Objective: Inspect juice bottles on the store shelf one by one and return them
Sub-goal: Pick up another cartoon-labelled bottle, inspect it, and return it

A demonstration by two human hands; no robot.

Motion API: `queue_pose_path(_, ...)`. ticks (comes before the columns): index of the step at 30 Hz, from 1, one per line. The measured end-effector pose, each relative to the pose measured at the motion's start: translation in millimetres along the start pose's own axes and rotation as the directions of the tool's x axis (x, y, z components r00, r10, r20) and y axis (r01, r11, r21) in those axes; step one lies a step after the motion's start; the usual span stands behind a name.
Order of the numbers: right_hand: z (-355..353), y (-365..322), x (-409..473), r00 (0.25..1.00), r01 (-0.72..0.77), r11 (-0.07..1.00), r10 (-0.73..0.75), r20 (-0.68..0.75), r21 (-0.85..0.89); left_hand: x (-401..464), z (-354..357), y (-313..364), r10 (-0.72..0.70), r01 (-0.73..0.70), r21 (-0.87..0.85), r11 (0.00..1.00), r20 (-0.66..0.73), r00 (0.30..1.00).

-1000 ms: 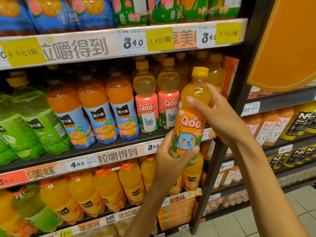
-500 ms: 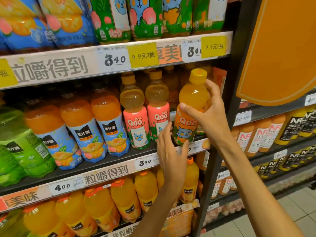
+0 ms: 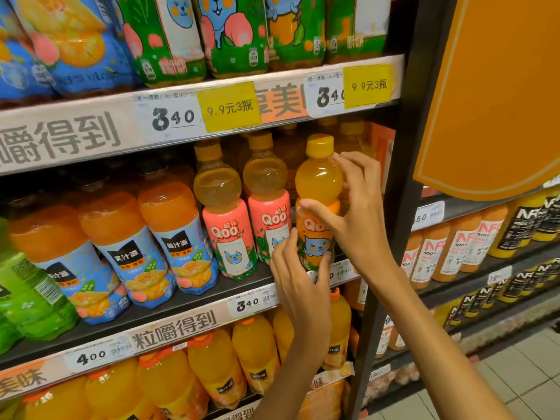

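Two hands were on one orange Qoo bottle at the right end of the middle shelf, just left of the black upright post. The bottle stood upright, or nearly so, with its base at the shelf's near edge; whether it was fully seated could not be told, because the left hand covered the base. That hand cupped the lower label from the near side, fingers spread and only loosely around it. The right hand held the shoulder of the bottle, thumb across the front and fingers behind the neck below the yellow cap, closed on it lightly rather than clamped.

The return looked almost finished. The risk lay in the tight fit: the pink Qoo bottle stood just beside it on the left, and a sideways push could have tipped that neighbour into the next one. Letting go before the base sat flat, and so near the edge, could have let the bottle topple forward off the shelf. The price tag strip along the edge might also have caught the base.
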State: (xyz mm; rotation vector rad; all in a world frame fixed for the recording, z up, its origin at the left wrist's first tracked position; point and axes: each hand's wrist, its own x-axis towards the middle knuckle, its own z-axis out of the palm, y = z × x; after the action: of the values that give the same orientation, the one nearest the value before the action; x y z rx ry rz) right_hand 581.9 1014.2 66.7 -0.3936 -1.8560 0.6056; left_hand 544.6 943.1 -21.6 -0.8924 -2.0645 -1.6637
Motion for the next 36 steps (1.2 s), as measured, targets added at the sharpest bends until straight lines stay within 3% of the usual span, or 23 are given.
queue_pose_path(4,1,0,-6,0.997,0.009,1.000,-0.010,-0.071,-0.020,-1,2,-1,0.017,-0.017,0.036,0.999,0.013,1.000)
queue_pose_path(10,0,3,-15,0.999,0.012,0.990,-0.005,0.048,-0.143,4,0,5,0.028,-0.033,0.057,0.998,0.085,0.996)
queue_pose_path(21,15,2,-1,0.999,-0.018,0.961,0.030,0.037,-0.277,16,0,13,0.067,-0.111,0.249,0.962,0.181,0.981)
queue_pose_path(23,12,0,-1,1.000,-0.005,0.968,-0.001,-0.023,-0.251,17,-1,13,0.048,-0.098,0.254,0.962,0.197,0.979)
queue_pose_path(25,6,1,1,0.984,0.007,0.966,-0.052,-0.169,-0.259,17,-3,12,0.032,-0.083,0.231,0.969,0.216,0.976)
queue_pose_path(27,2,-1,9,0.965,-0.042,0.941,-0.049,-0.258,-0.336,18,-5,13,0.029,-0.079,0.214,0.974,0.227,0.973)
queue_pose_path(31,10,1,18,0.975,-0.175,0.775,0.049,-0.217,-0.608,17,-6,15,0.033,-0.080,0.166,0.983,0.269,0.963)
queue_pose_path(36,13,4,17,0.966,-0.242,0.706,0.108,-0.236,-0.665,20,-12,9,0.015,-0.065,0.165,0.984,0.287,0.958)
